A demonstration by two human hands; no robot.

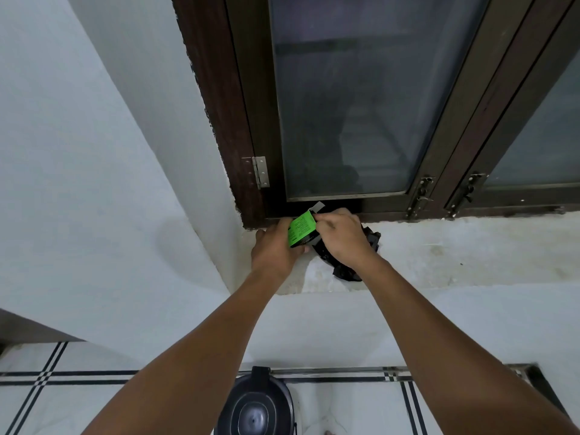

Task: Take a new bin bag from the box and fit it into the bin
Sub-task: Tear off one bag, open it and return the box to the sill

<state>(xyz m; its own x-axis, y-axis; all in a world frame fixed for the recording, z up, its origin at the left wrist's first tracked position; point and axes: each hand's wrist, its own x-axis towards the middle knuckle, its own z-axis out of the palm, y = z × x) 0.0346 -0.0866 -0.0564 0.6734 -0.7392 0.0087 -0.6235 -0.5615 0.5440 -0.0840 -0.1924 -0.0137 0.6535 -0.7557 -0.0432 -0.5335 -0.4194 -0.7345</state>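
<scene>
A small green box [301, 229] of bin bags is held up at the window sill [455, 249], in the corner by the window frame. My left hand [276, 246] grips the box from the left and below. My right hand [340, 235] pinches at the box's open top flap, and crumpled black bag plastic [345, 273] lies under and behind this hand on the sill. Far below, on the floor between my forearms, stands the dark round bin [255, 406] with its lid shut.
A brown-framed window [345, 105] with latches rises right behind the sill. White walls meet in a corner at the left. The tiled floor [62, 390] has black lines, and a metal floor drain strip [345, 370] runs behind the bin.
</scene>
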